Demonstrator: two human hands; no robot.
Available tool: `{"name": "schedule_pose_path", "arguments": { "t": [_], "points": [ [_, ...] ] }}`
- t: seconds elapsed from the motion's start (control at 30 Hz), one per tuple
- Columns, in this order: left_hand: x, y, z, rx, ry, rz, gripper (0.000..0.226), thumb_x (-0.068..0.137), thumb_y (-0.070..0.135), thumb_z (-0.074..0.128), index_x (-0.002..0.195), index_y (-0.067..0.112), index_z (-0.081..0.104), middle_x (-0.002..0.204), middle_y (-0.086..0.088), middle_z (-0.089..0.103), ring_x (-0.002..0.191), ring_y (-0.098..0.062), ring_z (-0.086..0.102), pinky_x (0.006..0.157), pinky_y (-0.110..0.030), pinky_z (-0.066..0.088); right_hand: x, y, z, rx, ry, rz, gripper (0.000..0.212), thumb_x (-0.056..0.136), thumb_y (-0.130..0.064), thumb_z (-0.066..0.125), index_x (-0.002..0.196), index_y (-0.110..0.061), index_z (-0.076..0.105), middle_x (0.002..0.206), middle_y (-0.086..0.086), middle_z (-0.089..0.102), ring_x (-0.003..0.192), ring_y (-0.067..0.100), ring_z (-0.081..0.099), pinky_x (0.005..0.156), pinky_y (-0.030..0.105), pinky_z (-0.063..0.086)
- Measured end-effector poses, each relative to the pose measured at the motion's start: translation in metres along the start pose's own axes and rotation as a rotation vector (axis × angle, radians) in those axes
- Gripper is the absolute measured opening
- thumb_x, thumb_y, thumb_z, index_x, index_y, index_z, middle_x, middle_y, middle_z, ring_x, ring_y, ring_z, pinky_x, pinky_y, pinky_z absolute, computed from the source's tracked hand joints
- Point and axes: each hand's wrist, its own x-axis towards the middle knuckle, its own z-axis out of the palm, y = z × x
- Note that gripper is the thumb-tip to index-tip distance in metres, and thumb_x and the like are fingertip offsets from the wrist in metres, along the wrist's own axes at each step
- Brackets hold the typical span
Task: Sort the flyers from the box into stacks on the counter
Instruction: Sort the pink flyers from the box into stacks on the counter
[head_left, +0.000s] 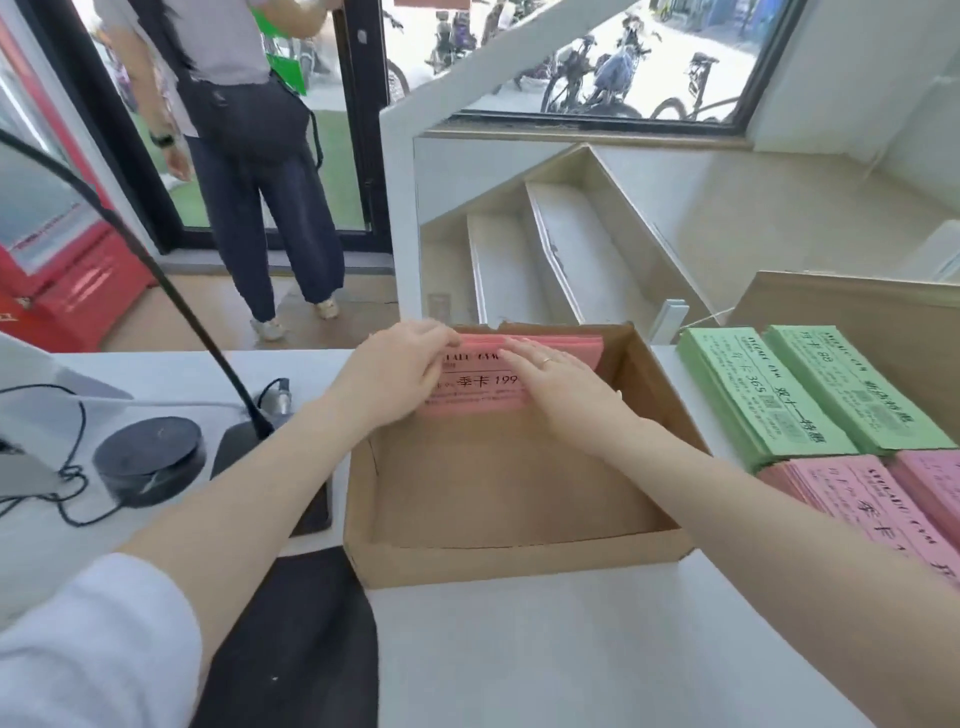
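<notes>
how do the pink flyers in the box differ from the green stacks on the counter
The pink flyers lean against the far wall inside the cardboard box; the green stacks lie flat on the counter to its right. Both hands, left hand and right hand, touch the pink ones; the green stacks sit untouched. Colour differs. Both carry black print.

bright daylight from window (597, 57) | soft shadows | wide-angle edge bending
</notes>
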Motion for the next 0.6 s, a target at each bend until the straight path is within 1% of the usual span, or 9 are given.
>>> {"name": "schedule_pose_path", "arguments": {
  "t": [0.1, 0.2, 0.23, 0.3, 0.37, 0.4, 0.47, 0.53, 0.6],
  "points": [
    [0.006, -0.018, 0.010, 0.029, -0.048, 0.014, 0.040, 0.090, 0.004, 0.043, 0.130, 0.005, 0.048, 0.134, -0.009, 0.050, 0.124, -0.027, 0.045, 0.101, -0.036, 0.037, 0.018, -0.002, 0.014, -0.118, 0.020, 0.034, 0.063, 0.093, 0.000, 0.034, 0.148, -0.016, 0.007, 0.157, -0.001, 0.000, 0.144, 0.014, 0.003, 0.115, 0.029, 0.002],
    [0.008, -0.025, 0.015, -0.010, -0.083, -0.045, 0.047, 0.093, 0.011, 0.041, 0.140, 0.009, 0.035, 0.145, -0.003, 0.037, 0.134, -0.019, 0.033, 0.104, -0.027, 0.029, 0.027, 0.000, 0.027, -0.133, 0.094, 0.076, 0.061, 0.094, -0.003, 0.038, 0.148, -0.013, 0.011, 0.156, 0.002, 0.009, 0.144, 0.017, 0.009, 0.115, 0.031, 0.002],
    [0.008, -0.025, 0.015, -0.005, -0.083, -0.041, 0.048, 0.094, 0.012, 0.040, 0.142, 0.010, 0.033, 0.147, -0.002, 0.035, 0.135, -0.017, 0.030, 0.104, -0.026, 0.029, 0.027, 0.001, 0.030, -0.144, 0.120, 0.076, 0.062, 0.092, -0.001, 0.043, 0.147, -0.011, 0.017, 0.155, 0.004, 0.017, 0.143, 0.020, 0.016, 0.115, 0.033, 0.006],
    [0.007, -0.026, 0.017, -0.010, -0.078, -0.044, 0.050, 0.094, 0.014, 0.040, 0.143, 0.012, 0.030, 0.149, 0.001, 0.031, 0.137, -0.014, 0.026, 0.102, -0.025, 0.030, 0.027, 0.001, 0.035, -0.177, 0.197, 0.046, 0.062, 0.083, 0.002, 0.058, 0.140, -0.006, 0.036, 0.146, 0.010, 0.038, 0.134, 0.026, 0.038, 0.111, 0.042, 0.024],
    [0.007, -0.027, 0.016, -0.017, -0.088, -0.058, 0.052, 0.094, 0.018, 0.043, 0.144, 0.015, 0.028, 0.150, 0.004, 0.029, 0.138, -0.011, 0.023, 0.101, -0.026, 0.032, 0.028, 0.002, 0.038, -0.215, 0.280, 0.055, 0.060, 0.071, 0.003, 0.070, 0.127, -0.004, 0.052, 0.124, 0.012, 0.060, 0.113, 0.030, 0.058, 0.099, 0.045, 0.040],
    [0.007, -0.028, 0.017, -0.014, -0.094, -0.055, 0.055, 0.093, 0.021, 0.046, 0.144, 0.016, 0.027, 0.150, 0.005, 0.027, 0.138, -0.011, 0.021, 0.102, -0.026, 0.032, 0.027, 0.002, 0.038, -0.225, 0.295, 0.064, 0.058, 0.068, 0.002, 0.072, 0.124, -0.003, 0.055, 0.113, 0.012, 0.065, 0.103, 0.031, 0.062, 0.093, 0.044, 0.046],
    [0.007, -0.028, 0.017, -0.004, -0.116, -0.045, 0.060, 0.090, 0.027, 0.051, 0.144, 0.017, 0.026, 0.151, 0.006, 0.025, 0.139, -0.011, 0.018, 0.103, -0.027, 0.031, 0.025, -0.003, 0.034, -0.200, 0.207, 0.098, 0.053, 0.073, -0.003, 0.069, 0.123, -0.005, 0.054, 0.104, 0.011, 0.065, 0.093, 0.032, 0.063, 0.081, 0.039, 0.050],
    [0.006, -0.029, 0.017, -0.002, -0.127, -0.039, 0.062, 0.088, 0.030, 0.056, 0.143, 0.018, 0.029, 0.151, 0.005, 0.023, 0.140, -0.012, 0.017, 0.105, -0.029, 0.030, 0.024, -0.004, 0.030, -0.143, 0.027, 0.194, 0.038, 0.084, -0.014, 0.058, 0.122, -0.011, 0.052, 0.110, 0.008, 0.062, 0.098, 0.031, 0.060, 0.072, 0.035, 0.045],
    [0.005, -0.029, 0.017, 0.024, -0.132, -0.016, 0.058, 0.087, 0.031, 0.059, 0.139, 0.020, 0.037, 0.151, 0.001, 0.023, 0.140, -0.015, 0.018, 0.107, -0.030, 0.027, 0.022, -0.007, 0.030, -0.173, 0.004, 0.216, 0.027, 0.084, -0.017, 0.058, 0.111, -0.012, 0.055, 0.106, 0.007, 0.061, 0.093, 0.030, 0.060, 0.063, 0.033, 0.041]
  ]
}}
